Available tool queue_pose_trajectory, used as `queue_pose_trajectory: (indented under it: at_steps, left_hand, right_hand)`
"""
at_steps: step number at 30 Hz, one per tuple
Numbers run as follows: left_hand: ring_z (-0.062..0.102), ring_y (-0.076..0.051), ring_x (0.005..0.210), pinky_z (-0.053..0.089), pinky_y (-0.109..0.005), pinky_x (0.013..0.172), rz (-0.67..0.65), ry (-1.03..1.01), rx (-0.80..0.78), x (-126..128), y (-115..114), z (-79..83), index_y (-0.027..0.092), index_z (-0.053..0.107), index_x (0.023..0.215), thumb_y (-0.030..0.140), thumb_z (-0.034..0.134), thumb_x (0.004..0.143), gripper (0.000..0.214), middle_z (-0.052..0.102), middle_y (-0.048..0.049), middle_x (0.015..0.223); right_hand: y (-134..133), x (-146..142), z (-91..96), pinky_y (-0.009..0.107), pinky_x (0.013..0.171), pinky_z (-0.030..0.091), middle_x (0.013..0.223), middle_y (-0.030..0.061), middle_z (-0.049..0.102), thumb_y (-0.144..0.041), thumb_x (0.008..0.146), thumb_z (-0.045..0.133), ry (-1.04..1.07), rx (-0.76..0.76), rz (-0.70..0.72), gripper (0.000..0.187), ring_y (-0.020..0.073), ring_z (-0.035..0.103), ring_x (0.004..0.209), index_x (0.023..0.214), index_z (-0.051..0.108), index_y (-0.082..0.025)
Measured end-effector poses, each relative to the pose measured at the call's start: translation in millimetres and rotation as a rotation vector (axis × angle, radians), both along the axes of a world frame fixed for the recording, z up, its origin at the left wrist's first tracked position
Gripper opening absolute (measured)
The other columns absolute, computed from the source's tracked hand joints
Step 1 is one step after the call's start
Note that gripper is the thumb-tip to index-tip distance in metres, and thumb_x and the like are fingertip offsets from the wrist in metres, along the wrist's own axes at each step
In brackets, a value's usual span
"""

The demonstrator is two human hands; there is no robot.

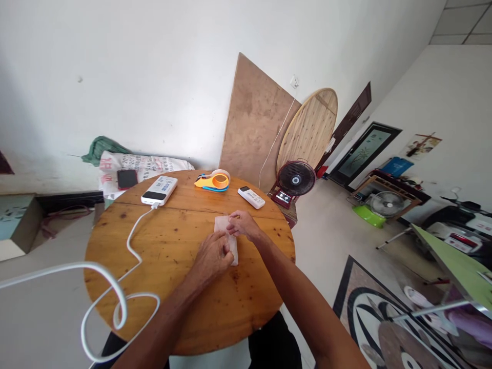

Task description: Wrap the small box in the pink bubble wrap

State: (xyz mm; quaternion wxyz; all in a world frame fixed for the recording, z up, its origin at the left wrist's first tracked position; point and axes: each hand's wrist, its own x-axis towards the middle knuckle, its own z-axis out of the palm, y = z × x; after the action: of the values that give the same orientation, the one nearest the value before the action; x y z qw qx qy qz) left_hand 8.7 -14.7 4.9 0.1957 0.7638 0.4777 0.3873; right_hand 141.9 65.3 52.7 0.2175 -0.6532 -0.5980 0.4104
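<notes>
White walls (154,61) rise behind a round wooden worktop (172,246), whose varnished planks show dark knots and a seam running across. Against the wall beyond it lean a brown board (253,118) and a round slatted panel (309,128), with a dark-caged fan (295,179) standing in front of them. To the right, pale floor (319,256) stretches past a green-topped table (453,261) towards a dark-framed door (361,154). At the left, a printed white sack (163,163) lies just behind the worktop's edge, a dark phone (126,178) on it.

On the worktop's far side sit a white power bank (160,189) with a white cable (132,241) plugged in, an orange tape dispenser (211,181) and a smaller white device (251,197).

Both forearms reach in from the near edge, converging on a thin, pale packet (221,224) that lies right of the worktop's middle. The left hand (213,254) is back upward over the packet's left side, its fingers bent and close together. The right hand (243,225) comes in from the right at the packet's far part, wrist bent inward, fingers curled narrowly towards the thumb. Whether either hand actually grips the packet I cannot tell.
</notes>
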Motion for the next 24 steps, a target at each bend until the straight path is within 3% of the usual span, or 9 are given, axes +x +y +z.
queue_pose_trajectory:
  at_steps: [2, 4, 7, 12, 15, 19, 24]
  left_hand:
    - [0.054, -0.028, 0.109, 0.044, -0.041, 0.091, 0.062, 0.023, 0.038, 0.7, -2.6, 0.4, 0.019, 0.055, 0.07, 0.016, 0.052, 0.066, 0.007, 0.061, -0.011, 0.109]
    - [0.051, -0.028, 0.112, 0.042, -0.043, 0.093, 0.079, 0.045, 0.098, 1.1, -5.6, 3.2, 0.018, 0.06, 0.087, 0.015, 0.052, 0.067, 0.022, 0.057, -0.0122, 0.12]
    - [0.049, -0.026, 0.114, 0.039, -0.041, 0.095, -0.012, 0.097, 0.153, 0.8, -9.3, 9.1, 0.02, 0.06, 0.101, 0.009, 0.047, 0.069, 0.036, 0.058, -0.0082, 0.121]
    - [0.053, -0.024, 0.101, 0.041, -0.038, 0.088, -0.062, 0.158, 0.101, -0.3, -10.9, 12.6, 0.02, 0.063, 0.092, 0.008, 0.044, 0.071, 0.03, 0.065, -0.0062, 0.105]
    - [0.053, -0.024, 0.098, 0.042, -0.038, 0.087, -0.055, 0.147, 0.084, -0.2, -10.7, 12.3, 0.019, 0.062, 0.09, 0.008, 0.044, 0.07, 0.029, 0.066, -0.0062, 0.103]
    - [0.053, -0.024, 0.096, 0.043, -0.038, 0.087, -0.064, 0.136, 0.09, 0.2, -10.6, 12.2, 0.018, 0.062, 0.087, 0.007, 0.044, 0.07, 0.028, 0.066, -0.0064, 0.102]
    - [0.053, -0.023, 0.096, 0.043, -0.037, 0.088, -0.057, 0.114, 0.11, 0.7, -8.9, 9.7, 0.017, 0.062, 0.09, 0.006, 0.043, 0.069, 0.03, 0.066, -0.0072, 0.102]
  right_hand:
    - [0.1, -0.3, -3.7, 0.018, 0.05, 0.047, 0.071, 0.0019, 0.067, -0.015, 0.081, 0.046, 0.059, -0.02, -0.012, 0.019, 0.0108, 0.063, 0.055, 0.099, 0.053, -0.016]
    - [0.9, 0.2, -7.4, 0.019, 0.052, 0.049, 0.07, 0.0016, 0.067, -0.012, 0.078, 0.047, 0.098, -0.032, -0.017, 0.021, 0.0108, 0.063, 0.055, 0.097, 0.054, -0.016]
    - [2.8, 1.9, -12.3, 0.02, 0.053, 0.049, 0.069, 0.0018, 0.067, -0.01, 0.074, 0.048, 0.128, -0.029, -0.019, 0.022, 0.0114, 0.062, 0.056, 0.094, 0.056, -0.015]
    - [7.2, 12.2, -16.3, 0.017, 0.053, 0.046, 0.073, 0.0002, 0.066, -0.014, 0.071, 0.053, 0.105, 0.061, -0.042, 0.019, 0.0105, 0.062, 0.061, 0.089, 0.06, -0.016]
    - [11.1, 24.0, -19.7, 0.016, 0.049, 0.039, 0.064, -0.0032, 0.062, -0.019, 0.069, 0.059, 0.037, 0.106, -0.071, 0.013, 0.01, 0.059, 0.057, 0.081, 0.061, -0.017]
    - [18.4, 31.9, -28.5, 0.017, 0.044, 0.032, 0.048, -0.0065, 0.051, -0.025, 0.066, 0.064, -0.042, 0.099, -0.075, 0.012, 0.0093, 0.053, 0.046, 0.07, 0.059, -0.015]
    - [30.9, 22.4, -31.9, 0.018, 0.043, 0.029, 0.046, -0.0067, 0.049, -0.029, 0.064, 0.068, -0.093, 0.073, -0.032, 0.018, 0.0068, 0.044, 0.043, 0.062, 0.057, -0.015]
